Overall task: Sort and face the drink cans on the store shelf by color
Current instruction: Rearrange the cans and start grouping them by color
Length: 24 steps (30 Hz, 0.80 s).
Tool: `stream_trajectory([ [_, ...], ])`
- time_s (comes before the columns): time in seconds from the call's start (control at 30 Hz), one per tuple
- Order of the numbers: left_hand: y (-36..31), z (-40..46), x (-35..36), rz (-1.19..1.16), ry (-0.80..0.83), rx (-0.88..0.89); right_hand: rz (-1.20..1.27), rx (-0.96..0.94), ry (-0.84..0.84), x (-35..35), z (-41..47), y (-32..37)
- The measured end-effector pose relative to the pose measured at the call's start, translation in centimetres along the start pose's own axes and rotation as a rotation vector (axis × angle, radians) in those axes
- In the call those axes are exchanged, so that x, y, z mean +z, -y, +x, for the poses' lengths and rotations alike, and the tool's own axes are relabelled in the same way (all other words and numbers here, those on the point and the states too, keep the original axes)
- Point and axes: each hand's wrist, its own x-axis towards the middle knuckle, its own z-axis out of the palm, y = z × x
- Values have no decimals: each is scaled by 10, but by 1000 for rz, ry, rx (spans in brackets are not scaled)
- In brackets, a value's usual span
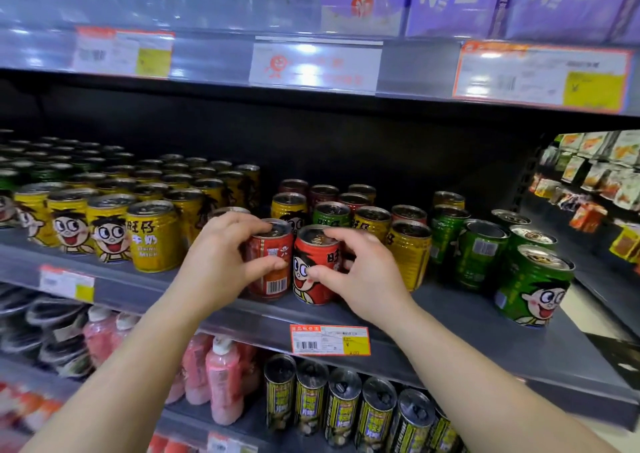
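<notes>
Cans: two red ones stand mid-frame at the shelf (221,308) edge. Left hand (221,258) grips the barcode can (272,272); turn its face forward. Right hand (349,272) pinches the faced can (313,265); keep them flush.

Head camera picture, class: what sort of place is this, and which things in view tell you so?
Very likely a shop aisle, such as a supermarket. Rows of drink cans stand on a metal shelf, a price label with a barcode is clipped to its edge, and hanging snack packets fill the next rack.
</notes>
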Motion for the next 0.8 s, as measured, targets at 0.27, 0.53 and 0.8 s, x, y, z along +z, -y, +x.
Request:
stream_trajectory([
  [0.27,-23,-5,10,317,-74,170,68,-35,66,-20,19,-3],
  [0.53,-26,-4,32,310,-48,164,-873,-74,151,-19,72,-2],
  [0.8,-18,0,26,274,-42,173,-718,-5,120,-27,73,0],
])
